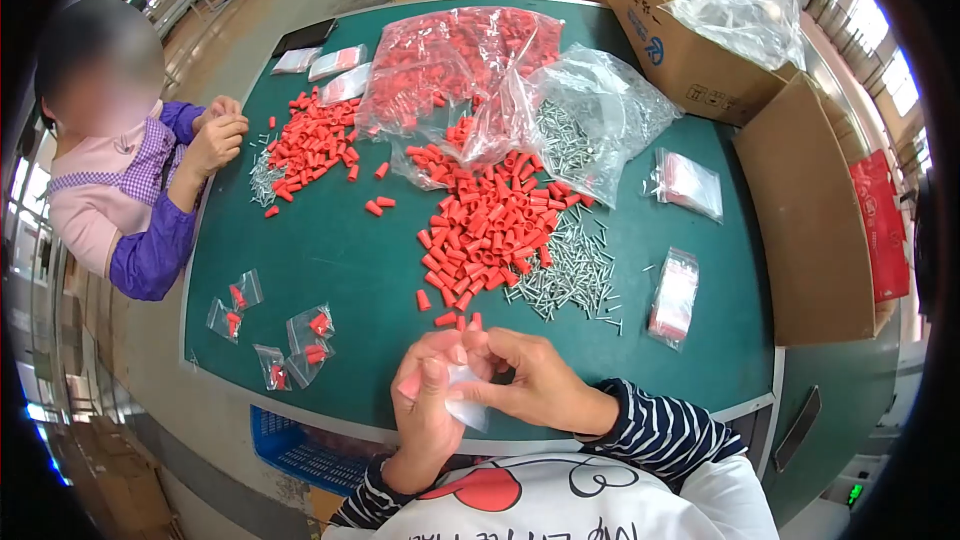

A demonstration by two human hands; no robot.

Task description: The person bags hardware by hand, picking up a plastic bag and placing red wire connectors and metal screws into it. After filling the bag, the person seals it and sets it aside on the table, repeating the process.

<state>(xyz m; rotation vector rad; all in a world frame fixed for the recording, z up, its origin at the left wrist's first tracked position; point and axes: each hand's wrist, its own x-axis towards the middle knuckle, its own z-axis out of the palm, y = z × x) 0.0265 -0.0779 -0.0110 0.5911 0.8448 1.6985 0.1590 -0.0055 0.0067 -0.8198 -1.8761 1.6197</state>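
My left hand (430, 395) and my right hand (530, 380) are together at the near edge of the green table (330, 280). Between them they hold a small clear plastic bag (468, 400), its top pinched by the fingers of both hands. What is inside the bag cannot be made out. Just beyond my fingertips lie a few red plastic caps (446, 320), at the near end of a large pile of red caps (490, 225). Silvery screws (570, 275) are heaped against the right side of that pile.
A large bag of red caps (450, 50) and a bag of screws (590, 120) lie beyond. Stacked small bags (673, 295) are at right, beside cardboard boxes (800, 220). Filled bags (308, 340) lie at left. A co-worker (120, 160) stands at the left edge.
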